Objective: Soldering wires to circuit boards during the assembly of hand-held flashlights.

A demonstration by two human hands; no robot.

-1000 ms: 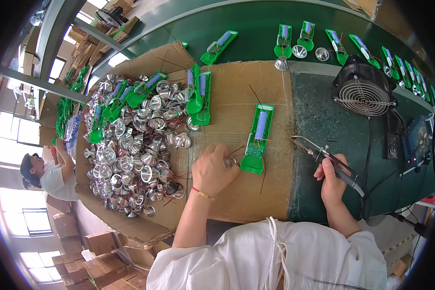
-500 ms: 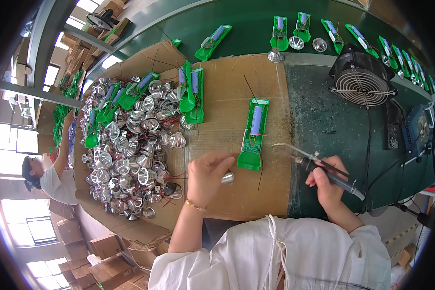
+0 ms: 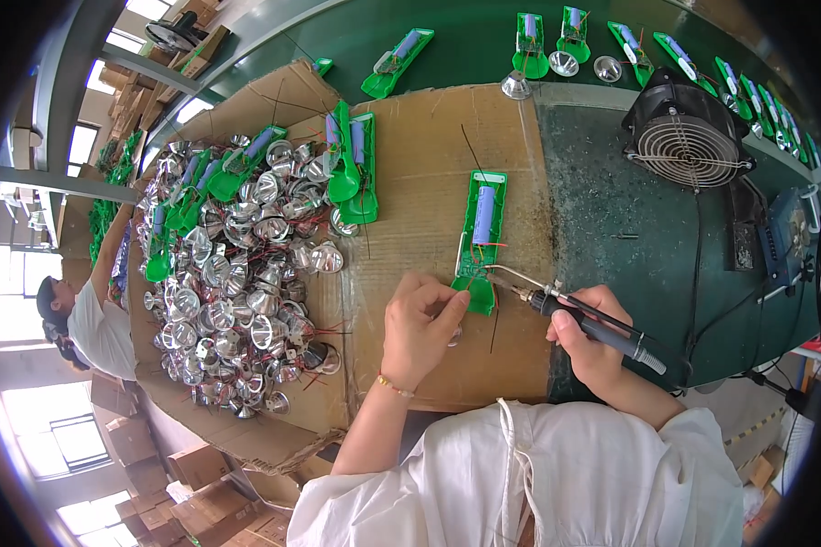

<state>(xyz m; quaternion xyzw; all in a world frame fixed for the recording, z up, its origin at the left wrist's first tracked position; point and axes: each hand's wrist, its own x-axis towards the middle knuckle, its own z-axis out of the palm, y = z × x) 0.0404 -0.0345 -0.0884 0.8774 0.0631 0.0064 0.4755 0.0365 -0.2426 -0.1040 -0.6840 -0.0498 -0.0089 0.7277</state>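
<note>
A green plastic lamp housing [image 3: 499, 193] lies on the cardboard, with a purple battery cell [image 3: 484, 215], a small circuit board and thin wires in it. My right hand [image 3: 591, 337] grips a black soldering iron [image 3: 606, 334], its tip and curved metal tube reaching over the board at the housing's lower part. At the housing's lower left edge, my left hand [image 3: 421, 330] is closed in a pinch. A silver lamp reflector [image 3: 454, 337] shows partly behind its fingers; it seems to hang by a thin wire in that pinch, though the fingers hide the wire.
To the left, a cardboard box [image 3: 315, 415] holds many silver reflectors [image 3: 263, 328] with several green housings on top. A black fan [image 3: 688, 146] stands at the right, before a blue soldering station [image 3: 784, 232]. More housings line the far side. Another person [image 3: 101, 319] works at far left.
Both hands have moved in toward the circuit board. The soldering iron's tip has come left over the housing, and the reflector has shifted right with my left hand.
</note>
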